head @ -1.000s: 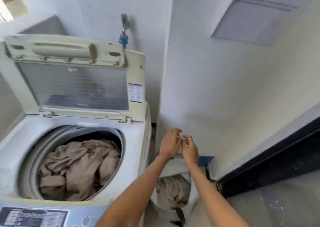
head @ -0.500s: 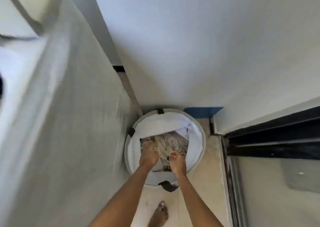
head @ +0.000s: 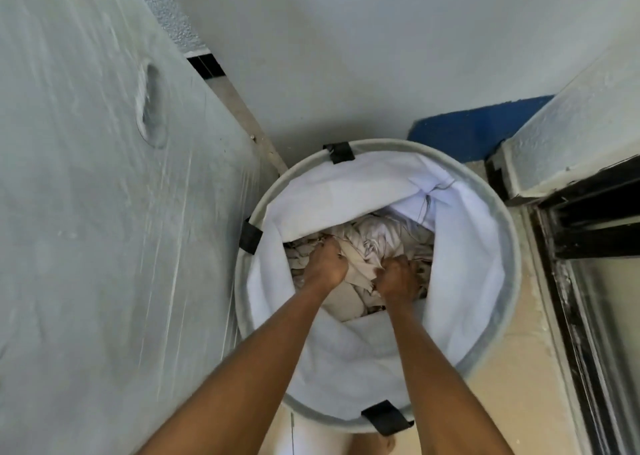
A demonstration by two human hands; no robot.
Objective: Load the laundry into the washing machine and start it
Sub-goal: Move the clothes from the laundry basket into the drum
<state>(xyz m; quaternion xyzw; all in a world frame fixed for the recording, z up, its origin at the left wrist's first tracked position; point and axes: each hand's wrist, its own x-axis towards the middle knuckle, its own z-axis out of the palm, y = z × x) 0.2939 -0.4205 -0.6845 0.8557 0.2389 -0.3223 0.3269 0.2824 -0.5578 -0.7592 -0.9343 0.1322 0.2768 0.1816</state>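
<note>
I look straight down into a round laundry basket (head: pixel 498 219) with a white liner and black strap tabs on its rim. Crumpled beige and off-white laundry (head: pixel 377 236) lies at its bottom. My left hand (head: pixel 325 264) is deep in the basket, fingers curled into the cloth. My right hand (head: pixel 398 278) grips the cloth beside it. The washing machine's side panel (head: pixel 104 212) fills the left of the view; its drum and controls are out of sight.
A white wall (head: pixel 346 56) rises behind the basket, with a blue patch (head: pixel 467 132) at its foot. A black door frame (head: pixel 588 246) runs along the right. The basket stands on a beige floor (head: pixel 519 402) in a narrow gap.
The view swung from the open washer down to the basket and came closer. Both hands dropped from chest height into the basket and closed on the laundry.
</note>
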